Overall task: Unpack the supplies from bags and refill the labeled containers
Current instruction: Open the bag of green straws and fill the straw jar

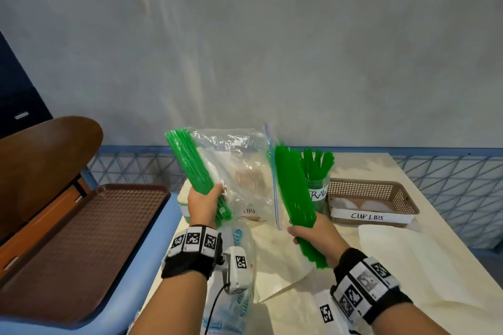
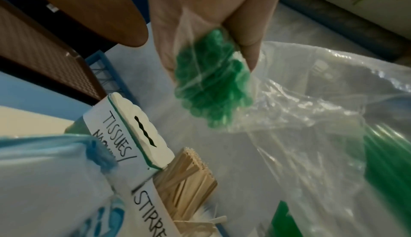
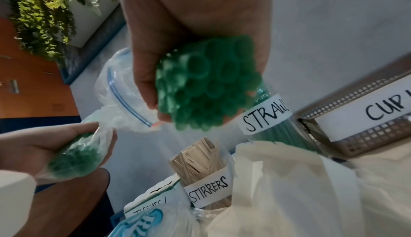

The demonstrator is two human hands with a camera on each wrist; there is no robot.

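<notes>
- Left hand [image 1: 203, 202]: fingers curled around 1 bundle of green straws [image 1: 190, 163], gripped through the clear plastic of the zip bag [image 1: 239, 168]. The left wrist view shows film stretched over the straw ends, so this bundle is still inside the bag. Risk: the film is slick, and a loose squeeze could let the straws slide down in the bag or fan out.
- Below the bag: a tissue box [image 2: 142, 131] labelled TISSUES and a cup of wooden stirrers [image 3: 200, 159] labelled STIRRERS stand on the table [image 1: 408, 266]. Risk: the sagging bag hangs near them; swinging it low could tip the stirrer cup.
- Zip bag mouth, blue seal line, stands open between the 2 hands. Risk: if the hands pull apart with the seal edge snagged on any straws, strays could be dragged out and dropped.
- Right hand [image 1: 317, 236]: closed around a 2nd bundle of bare straws [image 1: 292, 190], clear of the bag, held low on the bundle with the tops splaying. Risk: outer straws look loosely held and could slip out.
- Straw jar [image 1: 318, 193], labelled STRAWS, sits just behind the right hand and already holds straws. Risk, as a judgement: a crowded mouth may jam the bundle or knock the jar over.
- Basket [image 1: 392, 198], labelled CUP LIDS, stands just right of the jar. Risk: spilled straws could land in it.
</notes>
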